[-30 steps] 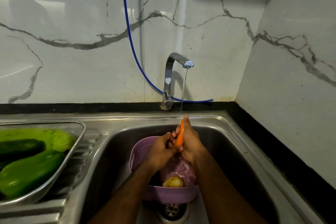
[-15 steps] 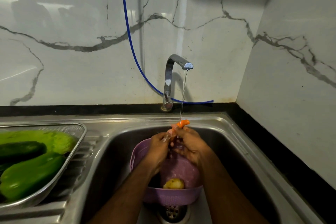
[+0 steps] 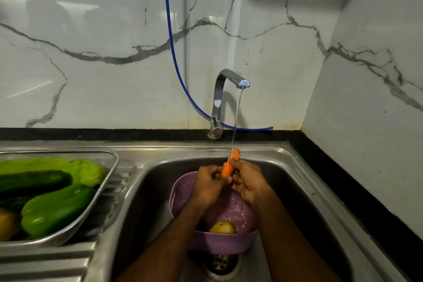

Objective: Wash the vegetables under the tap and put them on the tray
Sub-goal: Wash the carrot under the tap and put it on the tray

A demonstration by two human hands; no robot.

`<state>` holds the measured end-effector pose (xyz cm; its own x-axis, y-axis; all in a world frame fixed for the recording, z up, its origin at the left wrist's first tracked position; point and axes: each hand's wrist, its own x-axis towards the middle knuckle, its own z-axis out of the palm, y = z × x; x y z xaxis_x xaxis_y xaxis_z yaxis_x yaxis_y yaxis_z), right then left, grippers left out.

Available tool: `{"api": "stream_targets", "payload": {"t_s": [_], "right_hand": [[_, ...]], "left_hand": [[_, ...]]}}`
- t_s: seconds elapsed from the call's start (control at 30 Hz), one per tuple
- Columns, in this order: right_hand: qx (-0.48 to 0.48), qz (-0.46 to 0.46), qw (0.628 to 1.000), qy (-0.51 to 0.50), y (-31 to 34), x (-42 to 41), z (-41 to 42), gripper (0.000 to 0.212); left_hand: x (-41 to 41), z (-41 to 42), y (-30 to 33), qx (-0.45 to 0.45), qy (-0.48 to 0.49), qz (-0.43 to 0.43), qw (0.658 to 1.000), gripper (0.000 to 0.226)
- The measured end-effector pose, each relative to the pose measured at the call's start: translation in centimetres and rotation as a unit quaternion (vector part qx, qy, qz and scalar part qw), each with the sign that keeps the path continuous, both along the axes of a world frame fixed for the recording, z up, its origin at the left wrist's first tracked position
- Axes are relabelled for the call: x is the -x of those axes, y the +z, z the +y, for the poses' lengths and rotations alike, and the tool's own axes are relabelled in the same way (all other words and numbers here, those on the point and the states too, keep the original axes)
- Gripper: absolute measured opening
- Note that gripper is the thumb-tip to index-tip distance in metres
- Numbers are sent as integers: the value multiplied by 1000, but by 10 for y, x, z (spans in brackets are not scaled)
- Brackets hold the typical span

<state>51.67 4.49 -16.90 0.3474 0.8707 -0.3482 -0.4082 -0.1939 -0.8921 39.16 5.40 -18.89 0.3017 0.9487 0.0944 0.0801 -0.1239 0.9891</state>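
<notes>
I grip the carrot (image 3: pixel 229 165) at centre frame with both my left hand (image 3: pixel 209 182) and right hand (image 3: pixel 248 182), its tip under the tap (image 3: pixel 225 89) stream. Below sits a purple colander (image 3: pixel 223 244) in the sink (image 3: pixel 304 181), holding what seems a potato (image 3: pixel 222 228). At lower left, the tray (image 3: pixel 100 194) carries green vegetables (image 3: pixel 57 209).
</notes>
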Motion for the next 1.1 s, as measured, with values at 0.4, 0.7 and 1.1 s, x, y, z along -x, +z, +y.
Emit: {"api": "stream_targets", "payload": {"t_s": [0.4,0.7,1.1], "right_hand": [[61,-454,885,81,-20,27,-14,16],[-11,-558,821,121,12,71,-20,7],[-158,-575,785,167,76,160,-25,23]], "left_hand": [[76,-11,33,-130,40,362,922,31],[149,-33,109,-253,96,332,904,8],[251,-53,145,-273,168,323,890,13]]}}
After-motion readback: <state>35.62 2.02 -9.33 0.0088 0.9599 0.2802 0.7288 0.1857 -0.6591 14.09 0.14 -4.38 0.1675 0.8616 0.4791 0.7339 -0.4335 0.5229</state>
